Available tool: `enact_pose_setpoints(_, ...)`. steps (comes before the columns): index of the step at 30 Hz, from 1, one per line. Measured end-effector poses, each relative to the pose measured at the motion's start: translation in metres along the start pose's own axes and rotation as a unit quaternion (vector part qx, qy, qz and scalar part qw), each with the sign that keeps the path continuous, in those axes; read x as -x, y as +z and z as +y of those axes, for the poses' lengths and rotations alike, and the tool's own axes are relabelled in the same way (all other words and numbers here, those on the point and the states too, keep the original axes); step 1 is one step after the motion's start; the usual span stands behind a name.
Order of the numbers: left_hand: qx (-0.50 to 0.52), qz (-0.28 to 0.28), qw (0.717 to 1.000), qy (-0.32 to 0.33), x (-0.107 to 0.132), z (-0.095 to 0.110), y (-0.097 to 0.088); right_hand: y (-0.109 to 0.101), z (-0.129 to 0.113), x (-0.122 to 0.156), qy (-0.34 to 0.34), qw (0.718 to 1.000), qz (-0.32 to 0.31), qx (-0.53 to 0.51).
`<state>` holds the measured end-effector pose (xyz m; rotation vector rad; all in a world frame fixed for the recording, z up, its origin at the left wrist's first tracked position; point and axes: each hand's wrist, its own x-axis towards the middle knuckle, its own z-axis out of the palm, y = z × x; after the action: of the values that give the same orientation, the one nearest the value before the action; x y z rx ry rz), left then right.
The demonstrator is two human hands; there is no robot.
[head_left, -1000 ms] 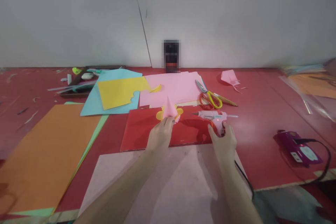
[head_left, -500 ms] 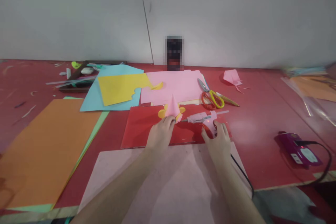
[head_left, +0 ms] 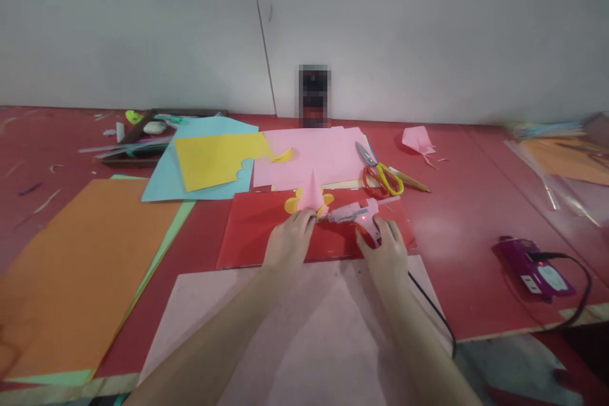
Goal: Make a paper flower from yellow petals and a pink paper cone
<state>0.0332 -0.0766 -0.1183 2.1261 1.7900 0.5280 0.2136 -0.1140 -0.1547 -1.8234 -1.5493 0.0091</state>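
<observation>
My left hand [head_left: 288, 242] holds the base of a small pink paper cone [head_left: 311, 193], which stands on a yellow flower-shaped cutout [head_left: 291, 205] over a red sheet [head_left: 252, 228]. In my right hand [head_left: 386, 250] is a pink glue gun [head_left: 358, 212], gripped by its handle. Its nozzle points left and sits right at the cone's lower right edge. A black cord [head_left: 431, 313] trails from the gun toward the table's near edge.
Scissors with yellow and red handles [head_left: 380, 172] lie behind the gun, beside pink [head_left: 314, 155], yellow [head_left: 214, 160] and blue sheets. An orange sheet [head_left: 76, 260] lies left, a pale pink sheet [head_left: 304, 342] under my forearms. A purple power strip [head_left: 535, 266] sits right.
My right hand has carried the glue gun leftward, turning its nozzle up to the cone's base. My left hand has stayed on the cone.
</observation>
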Motion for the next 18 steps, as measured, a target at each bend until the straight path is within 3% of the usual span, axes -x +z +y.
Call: enact_pose_setpoints(18,-0.008,0.019,1.000,0.020,0.0008,-0.0024,0.0019,0.0004,0.0004,-0.0004,-0.009,1.000,-0.004,-0.015)
